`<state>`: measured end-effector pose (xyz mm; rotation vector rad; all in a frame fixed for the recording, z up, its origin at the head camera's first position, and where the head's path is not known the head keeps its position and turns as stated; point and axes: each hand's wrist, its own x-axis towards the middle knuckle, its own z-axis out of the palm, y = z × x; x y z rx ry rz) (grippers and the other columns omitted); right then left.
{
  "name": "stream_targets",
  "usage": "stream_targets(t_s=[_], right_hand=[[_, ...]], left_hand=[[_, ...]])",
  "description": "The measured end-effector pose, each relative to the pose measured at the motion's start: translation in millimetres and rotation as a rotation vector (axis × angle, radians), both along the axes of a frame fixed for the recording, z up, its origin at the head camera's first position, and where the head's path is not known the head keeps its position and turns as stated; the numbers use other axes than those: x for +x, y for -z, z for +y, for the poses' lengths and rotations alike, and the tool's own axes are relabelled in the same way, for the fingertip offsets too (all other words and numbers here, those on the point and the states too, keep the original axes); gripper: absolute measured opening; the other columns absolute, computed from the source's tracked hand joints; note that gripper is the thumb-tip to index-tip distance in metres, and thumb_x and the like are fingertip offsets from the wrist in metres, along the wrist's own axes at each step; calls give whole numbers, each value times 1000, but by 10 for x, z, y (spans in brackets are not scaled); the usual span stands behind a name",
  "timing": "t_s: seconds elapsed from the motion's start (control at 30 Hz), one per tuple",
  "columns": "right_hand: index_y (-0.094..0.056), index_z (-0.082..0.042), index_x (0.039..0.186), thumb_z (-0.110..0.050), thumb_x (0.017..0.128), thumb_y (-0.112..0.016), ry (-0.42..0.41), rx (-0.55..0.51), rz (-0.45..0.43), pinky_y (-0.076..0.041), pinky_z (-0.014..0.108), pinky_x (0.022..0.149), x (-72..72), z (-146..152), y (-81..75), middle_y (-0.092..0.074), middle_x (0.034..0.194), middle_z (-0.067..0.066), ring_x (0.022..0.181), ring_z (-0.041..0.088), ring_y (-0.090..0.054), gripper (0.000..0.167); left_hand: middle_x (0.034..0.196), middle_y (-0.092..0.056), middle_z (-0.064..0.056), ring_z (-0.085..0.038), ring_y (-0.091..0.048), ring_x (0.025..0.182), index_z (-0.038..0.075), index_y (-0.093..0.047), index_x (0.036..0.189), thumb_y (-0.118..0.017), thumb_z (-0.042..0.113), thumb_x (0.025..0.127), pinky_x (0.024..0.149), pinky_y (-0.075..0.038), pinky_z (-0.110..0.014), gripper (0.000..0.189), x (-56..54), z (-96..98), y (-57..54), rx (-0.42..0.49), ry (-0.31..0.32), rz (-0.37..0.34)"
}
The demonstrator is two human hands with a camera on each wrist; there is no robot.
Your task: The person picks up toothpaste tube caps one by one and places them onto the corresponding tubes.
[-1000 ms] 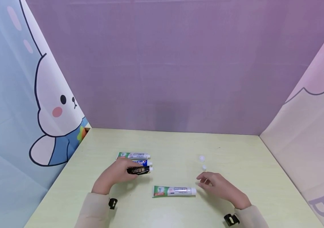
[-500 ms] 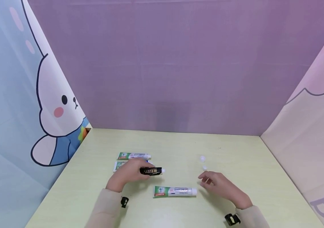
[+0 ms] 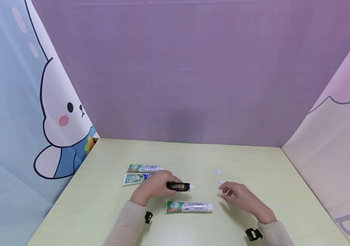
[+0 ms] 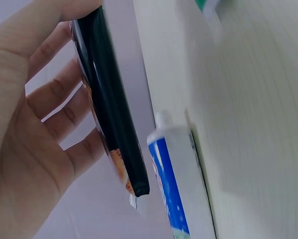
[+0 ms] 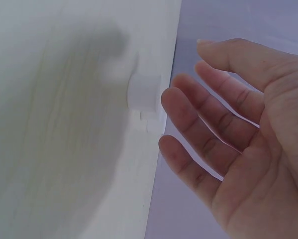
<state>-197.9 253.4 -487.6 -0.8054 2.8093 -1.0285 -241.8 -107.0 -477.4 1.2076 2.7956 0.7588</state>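
My left hand (image 3: 156,185) holds a black toothpaste tube (image 3: 178,186) above the table, its nozzle end pointing right. In the left wrist view, the black tube (image 4: 111,99) is gripped near its upper end between thumb and fingers. Just in front of that hand lies a green, white and red toothpaste tube (image 3: 190,207) with a white cap. My right hand (image 3: 243,198) hovers with loosely bent fingers and holds nothing. Close beyond its fingertips are two small white caps, the nearer cap (image 3: 221,181) and the farther cap (image 3: 219,172). The right wrist view shows a white cap (image 5: 144,92) beside the fingers.
At the left back lie two more toothpaste tubes: a green and white tube (image 3: 145,168) and, before it, a green and blue tube (image 3: 135,179) partly hidden by my left hand. A purple cloth (image 3: 181,75) stands behind the pale table (image 3: 255,160), with printed cloths at both sides.
My left hand has carried the black tube rightward, away from the two tubes at the left, which now show more. My right hand has shifted only slightly.
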Motion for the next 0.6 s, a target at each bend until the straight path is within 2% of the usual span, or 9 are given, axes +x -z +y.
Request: stream_targets(t_s=[0.27, 0.43, 0.6], right_hand=[[-68, -1, 114, -10, 93, -71, 18, -3, 18, -56, 35, 76, -3, 32, -9, -69, 101, 8, 84, 16, -65, 24], [-68, -2, 115, -10, 91, -73, 61, -2, -35, -54, 28, 71, 9, 35, -12, -67, 106, 10, 84, 18, -64, 26], [-68, -2, 113, -7, 88, -75, 99, -9, -79, -53, 27, 69, 36, 8, 7, -67, 108, 10, 85, 20, -63, 27]], left_hand=[[98, -68, 19, 1, -56, 82, 29, -77, 115, -80, 19, 80, 78, -49, -21, 36, 27, 101, -20, 6, 20, -24], [100, -68, 19, 1, -57, 85, 29, -77, 116, -80, 20, 81, 81, -49, -22, 37, 52, 113, -32, 0, 23, -38], [100, -68, 21, 1, -56, 86, 29, -76, 116, -79, 20, 81, 82, -48, -22, 37, 71, 106, -33, 3, 26, -60]])
